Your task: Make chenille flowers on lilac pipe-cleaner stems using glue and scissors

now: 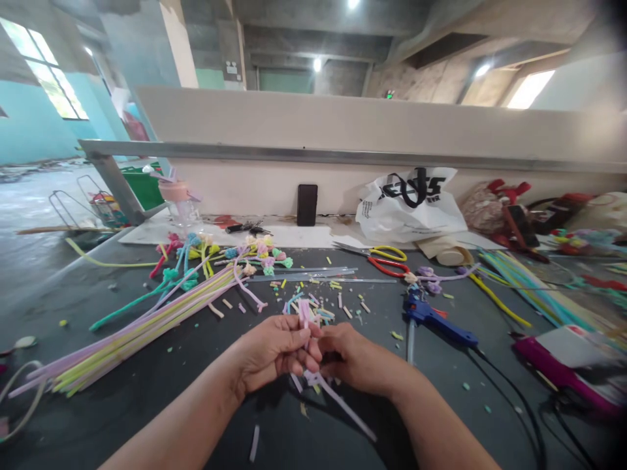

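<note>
My left hand [281, 349] and my right hand [350, 352] meet over the dark table. Between their fingertips is a light purple pipe cleaner piece [304, 312], with short ends standing up above the fingers. Its long stem [350, 412] hangs out below, slanting to the lower right. The fingers of both hands are closed on it, and part of the piece is hidden behind them. Cut bits of pipe cleaner [323, 315] lie just beyond my hands. A blue glue gun [441, 323] rests to the right of my right hand.
Long pipe cleaners [147, 331] lie bundled at left, beside finished fuzzy flowers [264, 251]. Scissors [379, 258] with red and yellow handles lie behind the glue gun. A phone [307, 205] leans against the back panel, near a white bag [409, 209]. Cables [512, 398] cross the right side.
</note>
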`<state>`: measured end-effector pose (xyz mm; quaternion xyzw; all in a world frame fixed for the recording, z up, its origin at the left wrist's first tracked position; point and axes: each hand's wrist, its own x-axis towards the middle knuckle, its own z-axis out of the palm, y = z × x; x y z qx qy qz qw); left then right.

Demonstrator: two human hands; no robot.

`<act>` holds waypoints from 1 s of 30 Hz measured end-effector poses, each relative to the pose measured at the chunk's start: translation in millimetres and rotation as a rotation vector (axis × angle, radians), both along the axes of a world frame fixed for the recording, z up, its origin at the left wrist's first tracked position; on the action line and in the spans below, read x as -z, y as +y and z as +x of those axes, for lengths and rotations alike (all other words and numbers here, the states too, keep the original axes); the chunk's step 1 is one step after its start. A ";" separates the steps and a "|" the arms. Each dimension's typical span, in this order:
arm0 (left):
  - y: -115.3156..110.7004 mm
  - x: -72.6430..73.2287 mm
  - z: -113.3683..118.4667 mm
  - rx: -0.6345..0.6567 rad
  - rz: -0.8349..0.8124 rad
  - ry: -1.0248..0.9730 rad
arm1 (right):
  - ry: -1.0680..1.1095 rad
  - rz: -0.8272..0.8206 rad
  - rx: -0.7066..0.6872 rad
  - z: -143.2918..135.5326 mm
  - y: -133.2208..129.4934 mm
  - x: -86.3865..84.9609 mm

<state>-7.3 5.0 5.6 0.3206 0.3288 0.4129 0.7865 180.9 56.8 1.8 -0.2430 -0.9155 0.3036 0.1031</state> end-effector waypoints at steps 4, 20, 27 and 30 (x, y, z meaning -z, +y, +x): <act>-1.2 -0.3 -0.5 -0.015 0.042 0.045 | 0.048 -0.148 0.079 -2.5 2.9 1.5; -4.8 -4.7 1.9 -0.004 0.022 0.134 | 0.572 -0.686 0.388 2.8 6.0 -14.2; -5.3 -2.7 7.0 0.016 0.017 0.229 | 0.687 -0.633 0.397 4.2 3.4 -15.9; -6.1 -4.1 8.9 0.024 0.009 0.290 | 0.610 -0.506 0.410 2.9 0.7 -17.4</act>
